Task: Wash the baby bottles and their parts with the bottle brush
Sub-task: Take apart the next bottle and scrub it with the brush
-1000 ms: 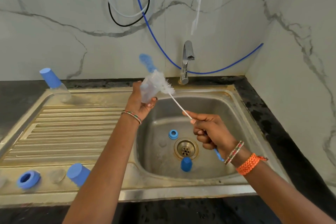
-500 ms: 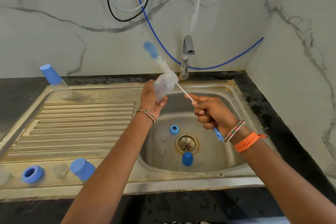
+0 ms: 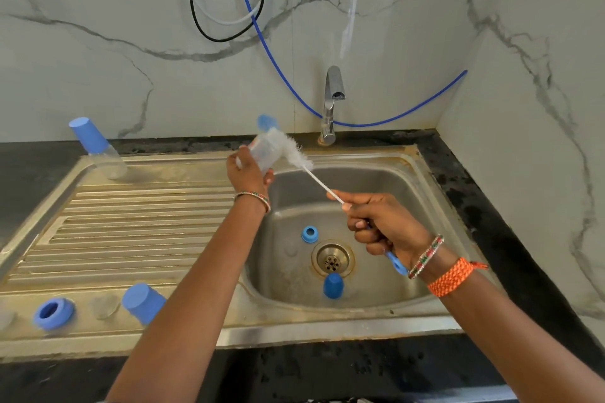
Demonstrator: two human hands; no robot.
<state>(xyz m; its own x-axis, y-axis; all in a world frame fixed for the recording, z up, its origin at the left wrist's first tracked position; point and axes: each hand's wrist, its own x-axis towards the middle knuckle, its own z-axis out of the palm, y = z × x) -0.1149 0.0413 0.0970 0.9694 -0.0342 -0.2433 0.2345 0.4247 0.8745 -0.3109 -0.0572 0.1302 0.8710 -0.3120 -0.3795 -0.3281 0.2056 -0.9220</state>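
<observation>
Bottle [image 3: 263,154], gripped in the left hand [image 3: 250,173], lies up-left of the right hand [image 3: 386,226] clutching the brush [image 3: 294,152] along that slant.

We find no legible text, no label, brand, number or sign on anything in view, faint marks on the clear bottle [image 3: 265,154] too blurred for us to read.
</observation>
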